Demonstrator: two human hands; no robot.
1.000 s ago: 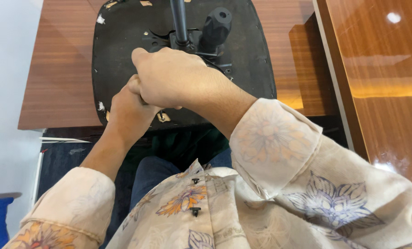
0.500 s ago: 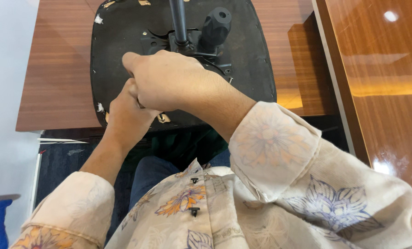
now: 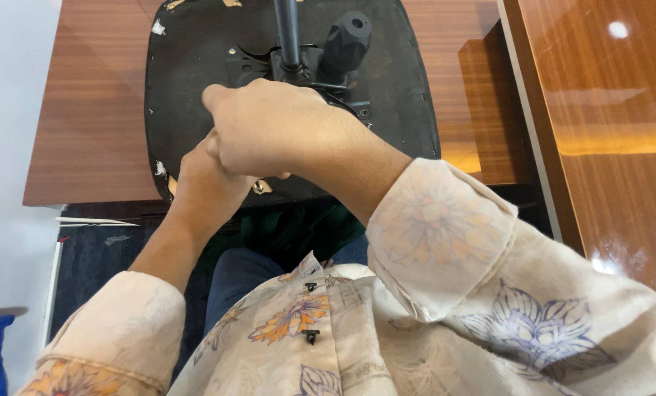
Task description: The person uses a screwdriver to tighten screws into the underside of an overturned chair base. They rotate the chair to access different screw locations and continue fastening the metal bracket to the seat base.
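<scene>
Both hands are curled into closed grips over the underside of an upturned black chair seat, though what they clasp is hidden beneath them. The right hand lies on top, just below the black metal mechanism with its upright rod and knob. The left hand is tucked under it, touching it, at the seat's near edge. The seat rests on a brown wooden table.

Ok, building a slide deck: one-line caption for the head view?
Both hands, right hand over left hand, press on an upturned black chair seat resting on a wooden table.
</scene>
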